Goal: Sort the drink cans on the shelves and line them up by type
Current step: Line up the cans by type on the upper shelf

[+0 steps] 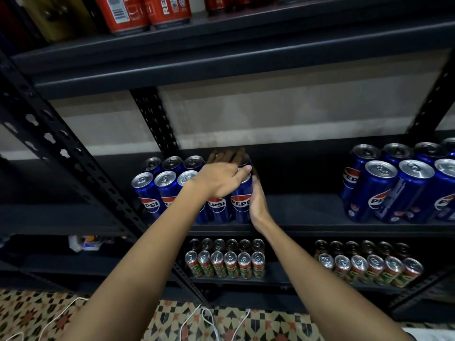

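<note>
Pepsi can (242, 200) upright, long axis vertical, logo facing out, at the right end of the left Pepsi block (157, 193) on the middle shelf (302, 210), near the front lip. Right hand (258, 200) flat against its 3 o'clock side, fingers straight; grip holds nothing closed. Left hand (221, 178) lies across the can tops, fingers extended to 12 o'clock, blurred. Bare shelf runs from 3 o'clock to the second Pepsi group (398, 183), tilted in view. Perforated upright (152, 119) behind at 11 o'clock. Red cans (142, 11) on the top shelf, green-red cans (225, 263) below.
</note>
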